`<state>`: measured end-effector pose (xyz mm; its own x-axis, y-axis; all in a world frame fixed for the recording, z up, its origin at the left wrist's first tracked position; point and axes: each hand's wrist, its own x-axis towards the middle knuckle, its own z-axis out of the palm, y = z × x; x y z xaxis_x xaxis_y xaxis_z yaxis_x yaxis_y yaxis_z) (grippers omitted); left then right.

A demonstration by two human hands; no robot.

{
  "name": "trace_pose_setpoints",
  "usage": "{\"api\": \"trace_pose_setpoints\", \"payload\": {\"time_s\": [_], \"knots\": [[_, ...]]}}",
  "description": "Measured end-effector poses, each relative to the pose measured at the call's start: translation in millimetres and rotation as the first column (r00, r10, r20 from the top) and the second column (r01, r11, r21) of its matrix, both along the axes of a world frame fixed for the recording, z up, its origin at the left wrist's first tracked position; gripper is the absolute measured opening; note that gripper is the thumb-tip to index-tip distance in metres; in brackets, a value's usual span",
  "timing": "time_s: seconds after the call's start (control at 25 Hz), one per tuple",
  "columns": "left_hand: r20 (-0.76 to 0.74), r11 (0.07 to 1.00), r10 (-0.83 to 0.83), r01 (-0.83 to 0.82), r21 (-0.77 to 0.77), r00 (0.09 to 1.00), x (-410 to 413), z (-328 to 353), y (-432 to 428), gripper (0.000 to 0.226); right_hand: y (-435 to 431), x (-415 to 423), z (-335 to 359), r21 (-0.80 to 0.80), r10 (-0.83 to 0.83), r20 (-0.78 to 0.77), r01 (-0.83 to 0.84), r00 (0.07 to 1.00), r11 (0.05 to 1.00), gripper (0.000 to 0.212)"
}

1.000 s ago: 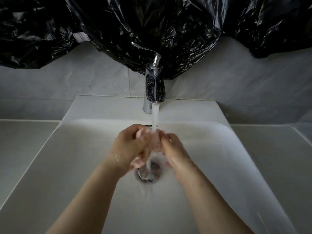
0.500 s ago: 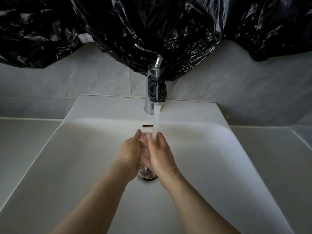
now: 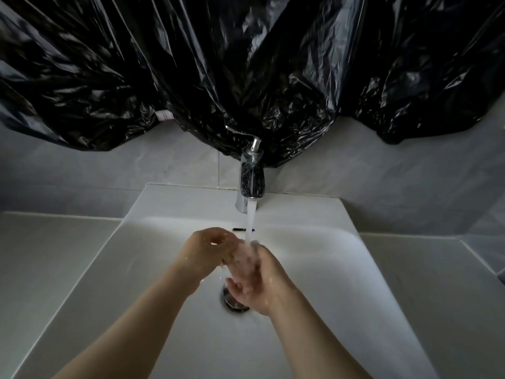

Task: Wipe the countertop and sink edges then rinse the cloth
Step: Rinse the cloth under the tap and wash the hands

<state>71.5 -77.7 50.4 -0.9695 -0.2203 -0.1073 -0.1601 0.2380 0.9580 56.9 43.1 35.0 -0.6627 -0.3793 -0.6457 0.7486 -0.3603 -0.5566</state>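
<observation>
A small white tag [image 3: 163, 115] with red marks is sitting on the black plastic [image 3: 246, 64]; its writing is too small to read. The plastic is hanging over the tiled wall [image 3: 136, 165] and hiding the top of the tap [image 3: 252, 179]. Water [image 3: 250, 220] is running from the tap into the sink [image 3: 341, 269], past the slot [image 3: 240, 230], onto both hands. The left hand [image 3: 207, 251] is curling its fingers toward the right; whether its grip is holding anything cannot be told. The right hand [image 3: 259, 280] is keeping a loose, empty grip above the drain [image 3: 232, 303] and partly covering it. Spray is blurring the gap between the hands, so the cloth cannot be made out there. The counter [image 3: 41, 255] is flanking the sink on both sides.
</observation>
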Motion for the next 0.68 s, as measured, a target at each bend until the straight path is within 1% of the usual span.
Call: {"api": "trace_pose_setpoints", "payload": {"time_s": [0.08,0.16,0.2,0.24,0.28,0.32,0.36,0.4,0.44,0.48,0.52,0.56,0.6,0.64,0.68], "knots": [[0.020,0.970,-0.014,0.019,-0.243,1.000,-0.4,5.3,-8.2,0.021,-1.2,1.1,10.6,-0.066,-0.034,-0.052,0.030,0.998,0.997,0.031],[-0.005,0.883,0.008,-0.009,-0.469,1.000,1.5,14.0,-9.0,0.015,-0.7,0.3,19.5,-0.068,-0.057,-0.089,0.051,0.994,0.996,0.025],[-0.073,0.847,0.045,-0.077,-0.527,0.996,2.9,22.0,-8.2,0.009,-1.0,-1.4,21.9,-0.032,-0.060,-0.111,0.057,0.992,0.998,0.022],[-0.181,0.820,0.075,-0.164,-0.548,0.981,3.4,29.9,-7.6,0.009,-0.6,-1.0,25.9,0.012,-0.047,-0.135,0.049,0.990,0.999,0.018],[-0.329,0.801,0.069,-0.249,-0.544,0.942,3.3,38.1,-7.4,0.018,-0.1,-1.1,30.0,0.057,-0.039,-0.158,0.048,0.987,0.997,0.016],[-0.483,0.780,-0.005,-0.299,-0.550,0.876,1.8,47.0,-6.5,0.028,0.2,-0.7,34.2,0.094,-0.035,-0.184,0.053,0.982,0.994,0.018],[-0.584,0.733,-0.127,-0.321,-0.600,0.802,-1.8,56.6,-4.1,0.038,1.1,-1.4,37.7,0.138,-0.023,-0.222,0.055,0.975,0.989,0.022],[-0.619,0.649,-0.245,-0.348,-0.677,0.746,-7.9,65.1,-1.8,0.049,1.5,-1.2,41.7,0.201,0.001,-0.256,0.052,0.967,0.978,0.025],[-0.589,0.550,-0.312,-0.364,-0.752,0.745,-14.0,73.5,0.6,0.059,1.5,-0.8,44.4,0.272,0.035,-0.276,0.043,0.960,0.961,0.024],[-0.519,0.466,-0.308,-0.349,-0.813,0.798,-19.8,82.0,2.1,0.068,1.9,1.2,47.5,0.327,0.058,-0.281,0.039,0.958,0.944,0.020],[-0.432,0.398,-0.269,-0.308,-0.864,0.861,-25.7,89.0,3.3,0.074,3.0,2.3,49.1,0.363,0.065,-0.282,0.044,0.957,0.931,0.017],[-0.363,0.342,-0.232,-0.274,-0.899,0.902,-30.9,92.2,3.0,0.079,4.8,3.9,51.1,0.383,0.063,-0.283,0.053,0.957,0.922,0.015],[-0.324,0.294,-0.209,-0.257,-0.920,0.923,-33.5,93.3,3.1,0.080,6.8,4.3,50.8,0.398,0.061,-0.297,0.066,0.953,0.915,0.014],[-0.312,0.261,-0.197,-0.257,-0.930,0.929,-34.9,93.1,3.4,0.081,9.1,5.5,51.7,0.412,0.058,-0.305,0.077,0.951,0.908,0.014],[-0.325,0.249,-0.188,-0.276,-0.929,0.927,-34.8,92.5,3.9,0.079,11.4,6.1,52.7,0.420,0.056,-0.313,0.086,0.948,0.904,0.013]]}}
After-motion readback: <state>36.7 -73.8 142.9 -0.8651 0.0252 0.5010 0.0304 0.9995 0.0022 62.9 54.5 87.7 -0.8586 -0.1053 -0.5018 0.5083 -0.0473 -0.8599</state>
